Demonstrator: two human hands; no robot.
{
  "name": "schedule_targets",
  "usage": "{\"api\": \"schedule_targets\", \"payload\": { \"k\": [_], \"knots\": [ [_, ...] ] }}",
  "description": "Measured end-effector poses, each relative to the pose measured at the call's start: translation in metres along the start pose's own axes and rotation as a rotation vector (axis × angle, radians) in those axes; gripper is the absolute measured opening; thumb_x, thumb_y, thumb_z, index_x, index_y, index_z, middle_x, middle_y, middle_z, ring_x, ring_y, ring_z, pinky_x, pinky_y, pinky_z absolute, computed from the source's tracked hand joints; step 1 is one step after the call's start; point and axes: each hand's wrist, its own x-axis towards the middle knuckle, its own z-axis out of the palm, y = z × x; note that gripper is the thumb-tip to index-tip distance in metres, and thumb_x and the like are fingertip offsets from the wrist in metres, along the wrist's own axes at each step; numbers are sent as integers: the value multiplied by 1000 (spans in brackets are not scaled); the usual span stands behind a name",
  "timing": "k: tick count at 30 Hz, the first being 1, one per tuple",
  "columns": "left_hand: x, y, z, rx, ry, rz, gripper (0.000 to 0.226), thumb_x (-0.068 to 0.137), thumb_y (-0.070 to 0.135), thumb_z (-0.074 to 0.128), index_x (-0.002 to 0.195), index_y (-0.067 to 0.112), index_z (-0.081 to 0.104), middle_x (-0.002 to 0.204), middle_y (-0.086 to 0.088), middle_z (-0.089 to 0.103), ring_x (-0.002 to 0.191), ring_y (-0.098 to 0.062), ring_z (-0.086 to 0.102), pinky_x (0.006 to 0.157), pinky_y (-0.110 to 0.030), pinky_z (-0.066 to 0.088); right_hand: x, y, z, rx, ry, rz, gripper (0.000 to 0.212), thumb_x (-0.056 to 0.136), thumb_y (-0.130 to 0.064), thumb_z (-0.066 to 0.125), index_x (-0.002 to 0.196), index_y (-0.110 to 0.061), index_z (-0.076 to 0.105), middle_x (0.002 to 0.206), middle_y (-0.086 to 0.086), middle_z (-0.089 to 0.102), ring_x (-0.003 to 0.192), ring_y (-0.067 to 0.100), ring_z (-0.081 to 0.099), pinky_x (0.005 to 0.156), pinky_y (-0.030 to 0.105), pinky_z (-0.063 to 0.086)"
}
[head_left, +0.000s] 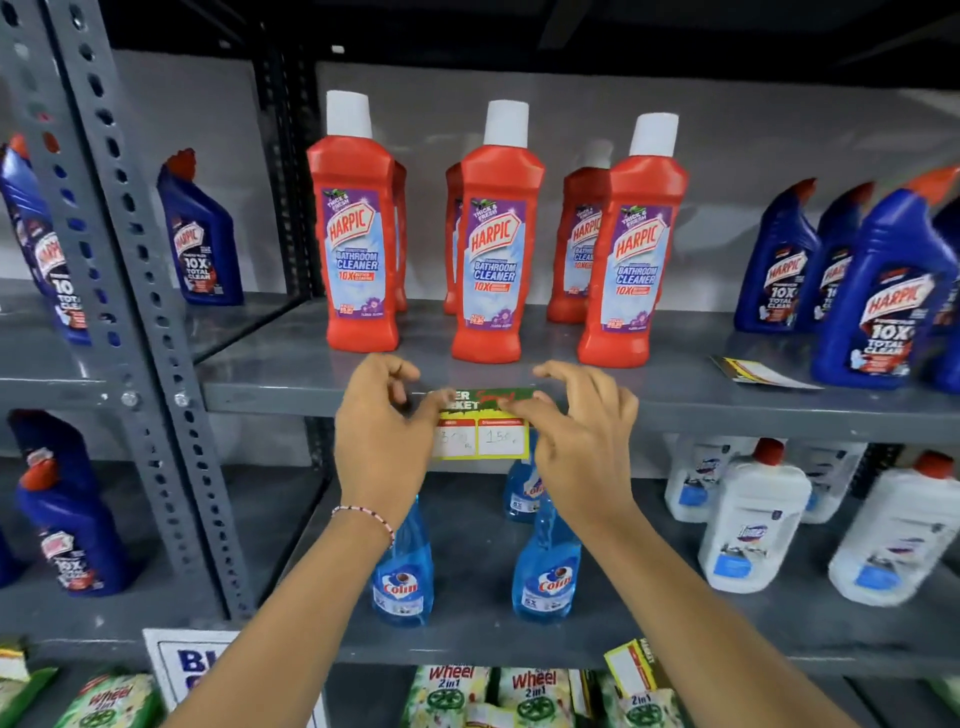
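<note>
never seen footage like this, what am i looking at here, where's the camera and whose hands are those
There is no machine here. The single picture comes from a camera worn on a person's head, looking forward and down, so the two bare arms reaching in are that person's own. The left hand and the right hand hold a price tag by its upper corners against the front edge of a grey metal shelf. On that shelf stand red Harpic bottles, with blue Harpic bottles to the right and a second tag lying flat. On the shelf below are blue Colin spray bottles and white bottles.
</note>
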Motion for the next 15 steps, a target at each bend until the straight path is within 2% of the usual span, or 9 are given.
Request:
{"api": "schedule_targets", "payload": {
  "k": [3, 6, 9, 11, 13, 15],
  "knots": [
    [-1, 14, 7, -47, 75, 172, 25, 81, 9, 71, 84, 25, 52, 84, 1, 53, 71, -6, 49, 65, -17, 44, -4, 21, -17, 29, 28, 91, 40, 82, 2, 53, 101, -25, 75, 115, 2, 64, 111, 19, 48, 88, 40, 31],
    [-9, 40, 30, -129, -7, 253, 21, 83, 2, 65, 85, 21, 57, 88, 1, 59, 75, -10, 56, 68, -15, 46, 3, 51, -42, 30, 48, 248, 43, 79, 4, 59, 108, -24, 72, 113, 0, 64, 109, 20, 52, 88, 40, 34],
    [-19, 69, 71, -331, -239, 120, 20, 84, -4, 61, 86, 17, 61, 84, 1, 65, 72, -11, 62, 68, -14, 52, 19, 90, -68, -68, 6, 437, 31, 82, -11, 67, 110, -24, 69, 114, 0, 62, 110, 24, 55, 90, 42, 36],
    [-21, 86, 105, -478, -426, -16, 23, 85, -7, 60, 84, 17, 62, 80, 0, 66, 72, -16, 63, 70, -25, 58, 28, 118, -84, -159, -85, 559, 37, 80, -28, 71, 116, -25, 64, 120, 2, 60, 115, 27, 53, 93, 45, 39],
    [-21, 101, 137, -532, -549, -112, 24, 85, -8, 59, 84, 16, 63, 81, -4, 67, 75, -18, 63, 76, -33, 58, 38, 146, -100, -220, -264, 658, 47, 76, -45, 73, 117, -25, 63, 122, 4, 62, 118, 29, 54, 96, 47, 40],
    [-22, 112, 160, -557, -628, -217, 20, 86, -8, 58, 87, 11, 64, 84, -7, 68, 76, -17, 64, 77, -29, 58, 47, 169, -114, -161, -511, 734, 43, 77, -53, 71, 106, -21, 68, 110, 6, 68, 107, 31, 60, 91, 44, 47]
  ]
}}
